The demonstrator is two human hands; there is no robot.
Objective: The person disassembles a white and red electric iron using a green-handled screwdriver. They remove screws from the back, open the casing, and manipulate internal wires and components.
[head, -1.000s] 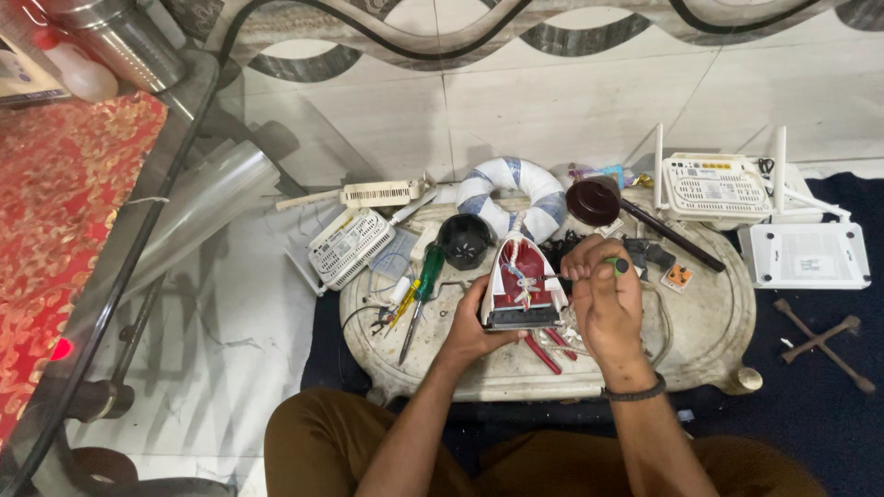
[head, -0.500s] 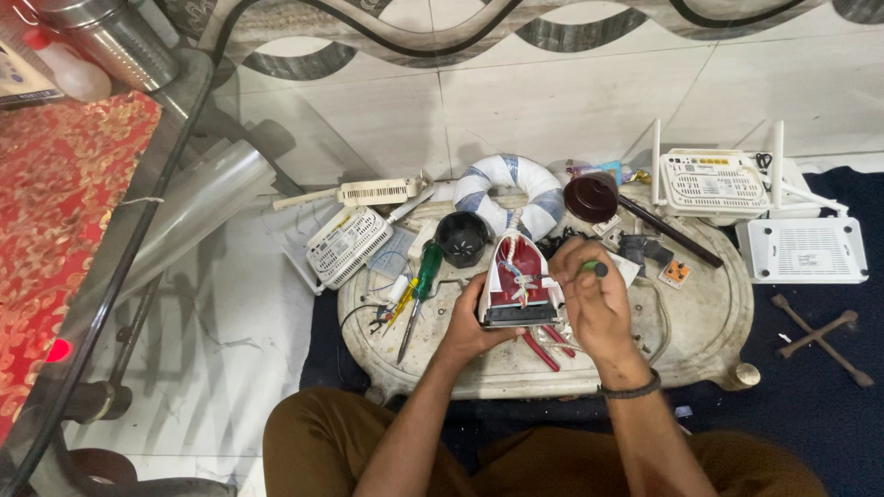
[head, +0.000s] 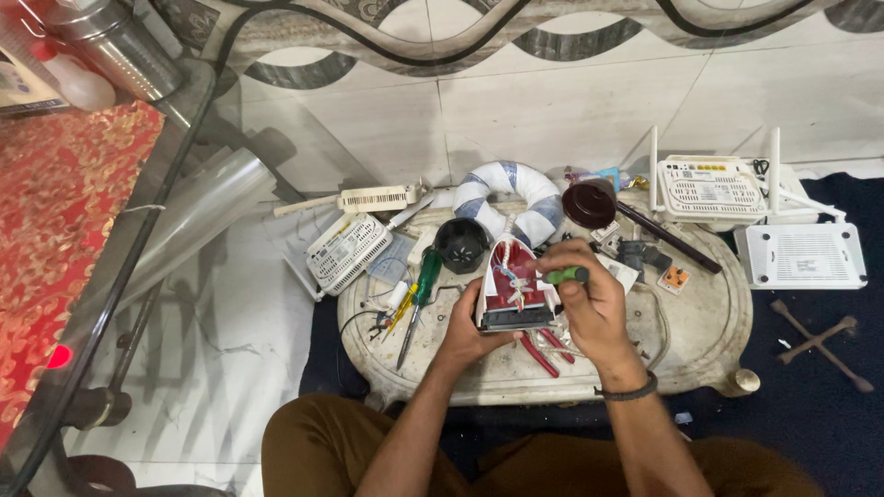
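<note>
- On the low oval table [head: 700, 331] stands an opened iron [head: 514, 287], red and white, with its inside and coloured wires showing.
- Behind the iron sits a small black cup [head: 460, 244]; what is in it I cannot tell. A dark brown round lid [head: 589, 204] lies further to the right.
- The left hand [head: 470, 331] comes from below and closes around the lower left edge of the iron, holding it steady.
- The right hand [head: 594, 299] is bent at the wrist, fingers closed on a green-handled screwdriver [head: 564, 274], which points toward the inside of the iron.
- Red pliers [head: 543, 352] lie on the table just under the iron, between both hands.
- A second green screwdriver [head: 419, 299] lies to the left; a white router [head: 714, 189] is at the far right.
</note>
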